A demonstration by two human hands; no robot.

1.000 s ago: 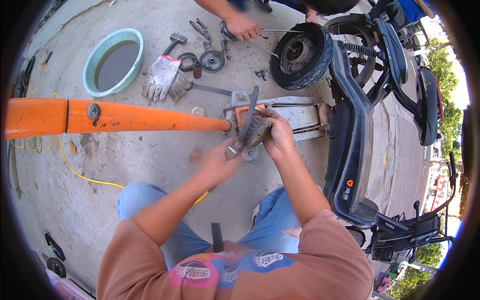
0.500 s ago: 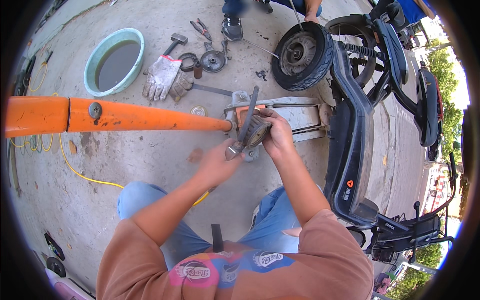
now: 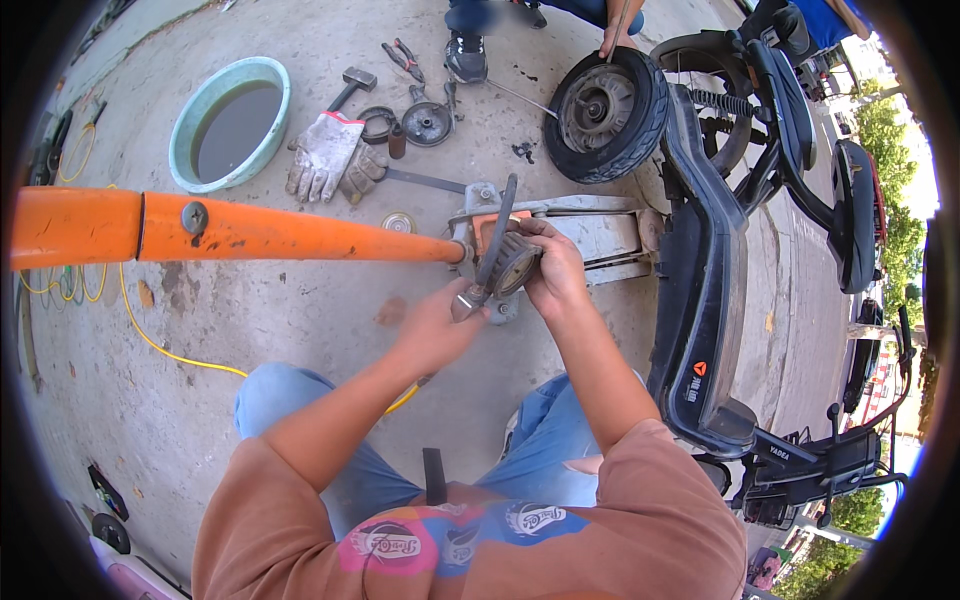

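In front of me I hold a tire inflator with a round, dark-ribbed pressure gauge (image 3: 514, 268). My left hand (image 3: 438, 325) is closed around its handle, beside a shiny metal part. My right hand (image 3: 556, 268) grips the gauge's right rim with thumb and fingers. A short black hose (image 3: 499, 225) rises from the inflator in a curve. Below my left forearm shows a piece of yellow air hose (image 3: 402, 399). Just behind my hands lies a grey floor jack (image 3: 590, 225) with a long orange handle (image 3: 300, 228) stretching left.
A wheel (image 3: 605, 115) stands by a black electric scooter (image 3: 700, 270) at right, a co-worker's hand (image 3: 613, 38) at its top with a rod. Left are a water basin (image 3: 280, 130), gloves (image 3: 327, 155), a hammer (image 3: 350, 88), pliers (image 3: 403, 60) and a tin (image 3: 398, 222).
The co-worker's hand and rod at the wheel have shifted slightly, and the wheel has turned or tilted a little. My hands keep the same hold on the inflator.
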